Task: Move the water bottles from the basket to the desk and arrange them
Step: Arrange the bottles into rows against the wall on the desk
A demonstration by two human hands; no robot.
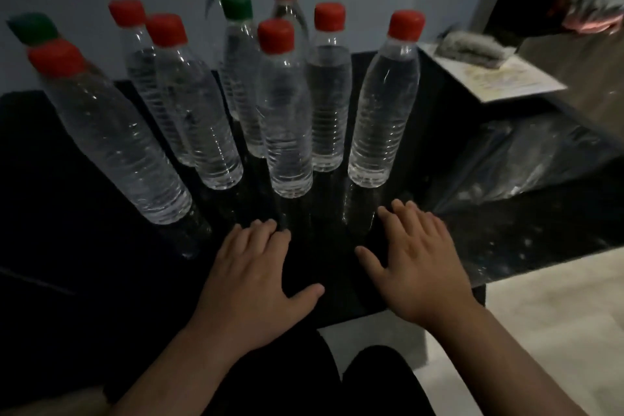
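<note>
Several clear water bottles stand upright on the glossy black desk [74, 246], most with red caps, three with green caps. The front row runs from a red-capped bottle [111, 145] at the left to a red-capped bottle [385, 105] at the right, with one [287, 125] in the middle. Green-capped bottles [241, 78] stand behind. My left hand [256, 277] and my right hand [418, 263] lie flat on the desk in front of the bottles, fingers spread, holding nothing. No basket is in view.
A crumpled clear plastic sheet [526, 165] lies on the desk's right side. Behind it a lower surface holds a white paper [489, 78] with a grey cloth [469, 47] on it. A pale floor [553, 321] shows at the lower right.
</note>
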